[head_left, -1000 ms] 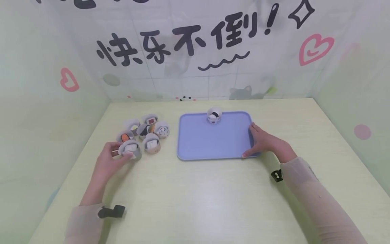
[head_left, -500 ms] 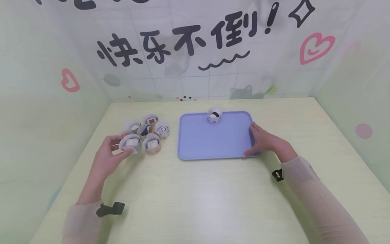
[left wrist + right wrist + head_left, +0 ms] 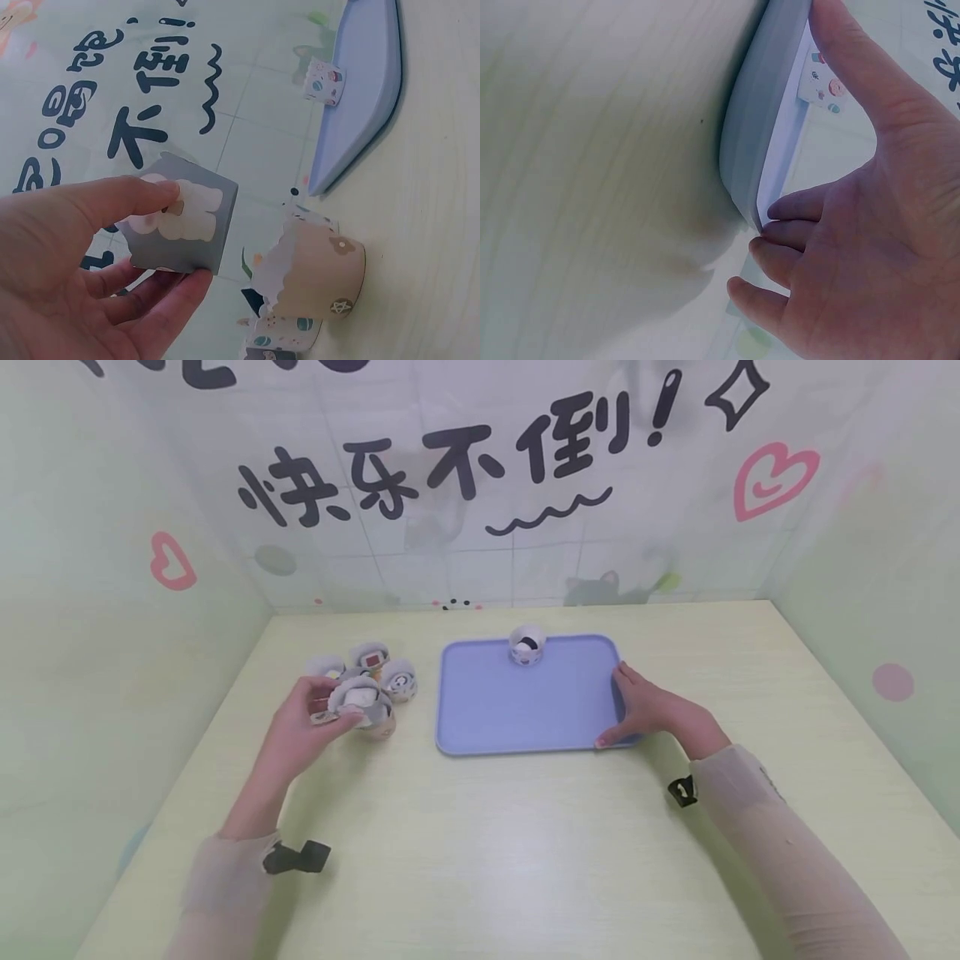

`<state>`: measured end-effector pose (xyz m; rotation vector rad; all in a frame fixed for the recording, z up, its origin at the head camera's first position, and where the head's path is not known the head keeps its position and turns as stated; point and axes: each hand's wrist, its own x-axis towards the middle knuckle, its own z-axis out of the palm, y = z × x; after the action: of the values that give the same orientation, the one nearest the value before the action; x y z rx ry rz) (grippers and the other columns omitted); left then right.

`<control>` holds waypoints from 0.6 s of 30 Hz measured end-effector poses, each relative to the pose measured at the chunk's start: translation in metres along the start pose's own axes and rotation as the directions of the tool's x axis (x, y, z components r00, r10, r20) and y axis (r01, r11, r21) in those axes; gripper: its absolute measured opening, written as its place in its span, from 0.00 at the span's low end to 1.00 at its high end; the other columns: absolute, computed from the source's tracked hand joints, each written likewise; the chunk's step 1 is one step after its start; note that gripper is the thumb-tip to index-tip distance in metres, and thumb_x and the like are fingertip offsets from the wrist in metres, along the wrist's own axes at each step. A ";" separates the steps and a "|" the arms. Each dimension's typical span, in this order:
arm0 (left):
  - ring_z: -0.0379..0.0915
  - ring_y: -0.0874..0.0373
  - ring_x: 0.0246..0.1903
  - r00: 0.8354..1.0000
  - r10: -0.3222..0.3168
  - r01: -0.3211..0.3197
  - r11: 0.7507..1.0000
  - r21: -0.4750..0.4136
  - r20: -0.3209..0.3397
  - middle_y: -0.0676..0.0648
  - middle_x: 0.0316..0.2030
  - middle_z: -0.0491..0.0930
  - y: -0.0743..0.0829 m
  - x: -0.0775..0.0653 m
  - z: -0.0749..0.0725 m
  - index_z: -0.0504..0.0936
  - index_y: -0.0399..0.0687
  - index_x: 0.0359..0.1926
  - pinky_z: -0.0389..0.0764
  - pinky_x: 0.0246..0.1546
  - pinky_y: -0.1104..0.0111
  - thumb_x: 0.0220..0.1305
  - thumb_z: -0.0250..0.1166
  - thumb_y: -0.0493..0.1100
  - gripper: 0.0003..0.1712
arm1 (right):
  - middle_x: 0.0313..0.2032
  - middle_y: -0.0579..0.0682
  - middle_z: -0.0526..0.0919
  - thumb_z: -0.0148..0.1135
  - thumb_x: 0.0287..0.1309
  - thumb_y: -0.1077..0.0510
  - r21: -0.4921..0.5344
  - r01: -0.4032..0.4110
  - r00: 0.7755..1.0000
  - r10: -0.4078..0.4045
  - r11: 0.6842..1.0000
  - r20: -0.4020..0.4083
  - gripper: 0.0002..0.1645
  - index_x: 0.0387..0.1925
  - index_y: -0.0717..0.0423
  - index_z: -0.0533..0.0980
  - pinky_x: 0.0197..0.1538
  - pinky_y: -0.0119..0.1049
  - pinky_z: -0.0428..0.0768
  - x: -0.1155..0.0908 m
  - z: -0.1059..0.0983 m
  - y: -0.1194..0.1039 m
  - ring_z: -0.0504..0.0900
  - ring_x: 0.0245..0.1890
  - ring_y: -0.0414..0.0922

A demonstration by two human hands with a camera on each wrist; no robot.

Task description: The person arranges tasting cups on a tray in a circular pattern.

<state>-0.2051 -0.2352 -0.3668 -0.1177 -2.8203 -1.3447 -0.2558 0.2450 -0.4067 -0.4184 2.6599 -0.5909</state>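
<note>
My left hand [image 3: 296,731] holds a grey paper baking cup [image 3: 206,214] with a white piece inside, thumb on one side and fingers on the other. It is lifted in front of several other paper cups [image 3: 400,682] and partly hides a beige cup [image 3: 326,262] in the head view. My right hand [image 3: 651,706] rests along the right edge of a blue tray [image 3: 517,714], fingers spread, thumb at the near corner and fingertips touching the rim farther back. Inside the tray, by its back rim, stands a patterned paper cup [image 3: 527,648] with a black-and-white piece.
The grouped cups stand on the pale wooden table [image 3: 480,843], left of the tray; one cup [image 3: 371,657] shows a dark red square. Behind the table is a wall [image 3: 420,552] with printed characters.
My left hand has raised the grey cup and carried it right, in front of the beige cup. The right hand and the tray have stayed in place.
</note>
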 end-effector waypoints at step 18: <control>0.71 0.35 0.63 0.997 0.042 -0.037 0.997 -0.066 0.070 0.32 0.62 0.71 0.028 0.020 0.038 0.64 0.33 0.65 0.76 0.64 0.49 0.62 0.70 0.42 0.36 | 0.73 0.80 0.35 0.81 0.40 0.38 -0.016 0.014 1.000 -0.014 1.000 -0.006 0.82 0.71 0.83 0.37 0.78 0.62 0.46 -0.002 -0.002 -0.002 0.38 0.76 0.72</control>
<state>-0.2220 -0.1868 -0.3682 -0.2257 -2.8167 -1.4521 -0.2547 0.2442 -0.4033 -0.4411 2.6714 -0.5766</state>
